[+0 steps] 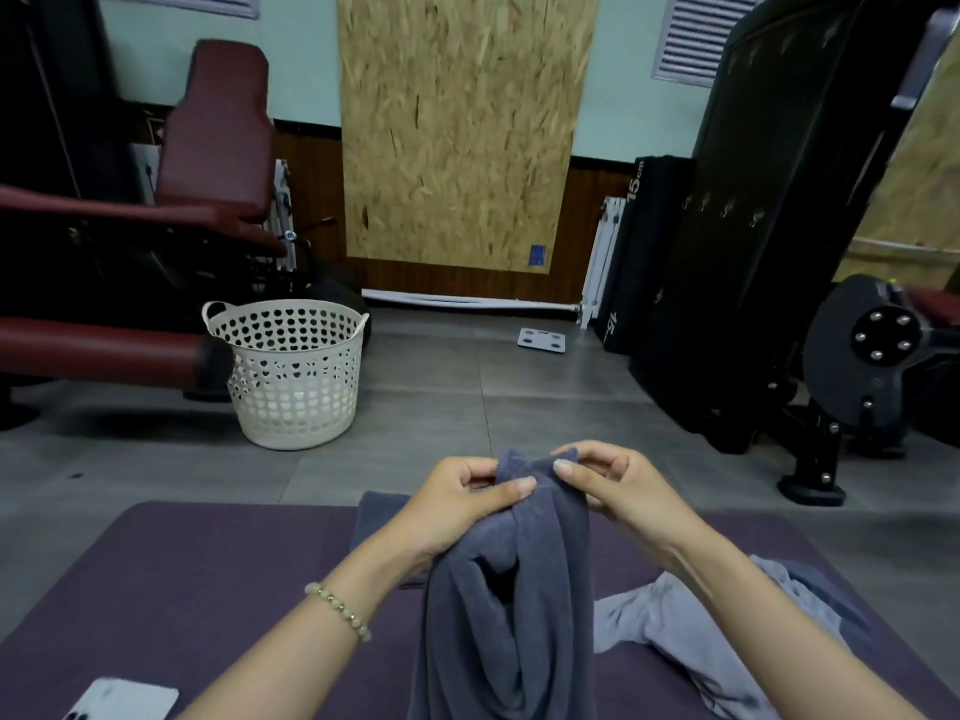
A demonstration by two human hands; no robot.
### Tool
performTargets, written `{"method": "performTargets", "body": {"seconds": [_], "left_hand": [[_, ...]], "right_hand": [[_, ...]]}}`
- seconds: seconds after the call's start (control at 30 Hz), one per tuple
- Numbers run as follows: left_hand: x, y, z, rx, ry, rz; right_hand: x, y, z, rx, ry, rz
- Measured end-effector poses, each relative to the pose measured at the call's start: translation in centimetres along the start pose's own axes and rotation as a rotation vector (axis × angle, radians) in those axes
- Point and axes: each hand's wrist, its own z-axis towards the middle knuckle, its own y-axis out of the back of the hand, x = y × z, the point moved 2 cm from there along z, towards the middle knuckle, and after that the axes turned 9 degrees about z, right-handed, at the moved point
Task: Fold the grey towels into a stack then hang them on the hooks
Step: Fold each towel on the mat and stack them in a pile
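Note:
A dark grey towel [511, 605] hangs bunched in front of me, lifted above the purple mat [171, 574]. My left hand [460, 498] pinches its top edge on the left. My right hand [608, 483] pinches the same edge just to the right. Behind the held towel a folded dark grey towel [382, 514] lies flat on the mat's far edge. A lighter grey towel [691, 631] lies crumpled on the mat at my right. A row of small hooks [722, 207] shows on the black panel at the right.
A white perforated laundry basket [293, 376] stands on the grey floor at the left, beside a maroon padded bench [104, 345]. Black gym equipment [857, 356] fills the right side. A phone [122, 698] lies on the mat's near left corner. A scale [542, 340] sits near the wall.

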Motion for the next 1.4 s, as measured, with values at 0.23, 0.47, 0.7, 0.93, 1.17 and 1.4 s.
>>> {"method": "performTargets", "body": {"seconds": [0.23, 0.47, 0.7, 0.93, 1.17, 1.4], "left_hand": [[-2.0, -0.1, -1.7, -0.034, -0.043, -0.006], [-3.7, 0.0, -2.8, 0.067, -0.014, 0.122], [-4.0, 0.0, -3.2, 0.154, -0.049, 0.229], [-5.0, 1.1, -2.6, 0.091, -0.120, 0.337], [-6.1, 9.1, -1.4, -0.205, -0.144, 0.795], [-6.1, 14.0, -2.2, -0.200, -0.155, 0.783]], "right_hand": [[0.8, -1.3, -2.1, -0.103, 0.095, 0.033], [3.8, -2.0, -2.1, 0.086, 0.191, -0.290], [4.7, -2.5, -1.9, 0.180, 0.091, -0.415], [4.8, -1.0, -1.5, 0.030, 0.221, -0.420], [4.3, 5.7, -1.3, -0.123, 0.229, -0.421], [3.5, 12.4, -1.8, -0.288, 0.254, -0.570]]}}
